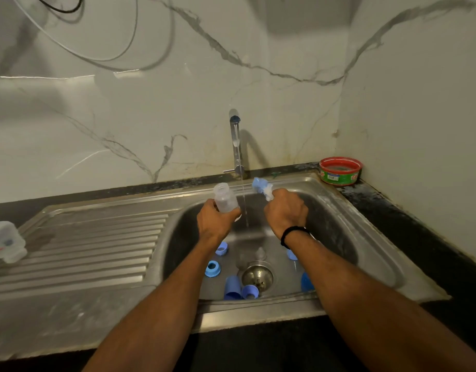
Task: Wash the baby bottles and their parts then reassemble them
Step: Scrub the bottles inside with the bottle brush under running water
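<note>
Clear, faintly frosted plastic forms the baby bottle (225,197), a small open cylinder with a threaded neck. It is tilted slightly left and held over the sink basin just left of the water stream (244,208). The left hand (216,221) grips its lower half, fingers curled round the body. The right hand (285,210), in a closed fist, holds a bottle brush (263,188) whose white bristles and pale blue tip stick up and to the left, just right of the stream and apart from the bottle. A black band (293,234) circles the right wrist.

Below the hands, on the basin floor, lie the loose parts. There are two blue screw rings (212,269) near the left wall and a tall blue cap (232,288) beside a blue collar (250,292) at the front. More blue pieces (306,281) lie partly hidden under the right forearm. A clear teat (260,253) stands just behind the round metal drain strainer (257,276).

The sink (365,237) is brushed stainless steel, with a ribbed draining board (97,251) to the left. At its far left edge sit blurred clear bottles (5,241). A slim chrome tap (236,140) rises from the back. A red and green round tub (340,170) sits in the corner on the dark speckled countertop (406,224). The walls (150,103) are glossy white marble-look panels with grey veins, and they meet at the right.
</note>
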Demonstrator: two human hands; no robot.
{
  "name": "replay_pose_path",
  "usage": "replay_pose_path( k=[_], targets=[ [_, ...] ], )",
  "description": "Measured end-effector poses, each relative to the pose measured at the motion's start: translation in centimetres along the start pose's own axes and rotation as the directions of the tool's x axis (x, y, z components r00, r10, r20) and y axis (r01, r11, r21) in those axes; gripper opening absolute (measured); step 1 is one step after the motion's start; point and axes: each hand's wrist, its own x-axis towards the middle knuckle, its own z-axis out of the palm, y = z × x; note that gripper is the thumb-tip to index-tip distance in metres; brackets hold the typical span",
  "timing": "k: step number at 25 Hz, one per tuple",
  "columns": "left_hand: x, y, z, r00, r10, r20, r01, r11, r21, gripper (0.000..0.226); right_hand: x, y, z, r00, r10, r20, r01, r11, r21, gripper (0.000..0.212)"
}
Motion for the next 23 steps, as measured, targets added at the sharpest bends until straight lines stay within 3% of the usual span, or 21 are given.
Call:
replay_pose_path(
  k=[3,6,10,13,17,20,23],
  targets=[
    [0.2,-1.1,0.3,0.997,-0.014,0.074,0.004,0.99,0.14,0.059,0.1,0.4,0.1,1.0,0.011,0.003,-0.011,1.0,-0.006,0.025],
    [0.6,-1.3,0.3,1.0,0.017,0.008,-0.018,0.993,0.114,0.057,0.1,0.3,0.4,1.0,0.01,0.004,-0.01,1.0,0.005,0.025],
    [0.9,-2.0,0.9,0.996,-0.021,0.084,0.006,0.984,0.176,0.055,0.2,0.6,0.3,1.0,0.015,0.002,-0.015,1.0,-0.007,0.025],
    [1.1,-1.9,0.9,1.0,-0.009,0.021,0.007,0.994,0.106,0.052,0.2,0.5,0.2,1.0,0.008,0.009,-0.007,1.0,-0.004,0.025],
    [1.0,-2.6,1.4,0.977,-0.082,0.195,0.026,0.961,0.277,0.056,0.3,0.6,0.3,1.0,0.018,0.005,-0.018,1.0,-0.021,0.025],
    [1.0,-2.5,1.2,0.99,-0.055,0.133,0.032,0.984,0.176,0.052,0.3,0.5,0.3,1.0,0.001,0.004,-0.001,1.0,-0.029,0.025],
    [1.3,-2.1,1.4,0.993,-0.044,0.106,0.025,0.983,0.183,0.056,0.3,0.5,0.4,1.0,0.008,0.001,-0.008,1.0,-0.028,0.025]
  ],
)
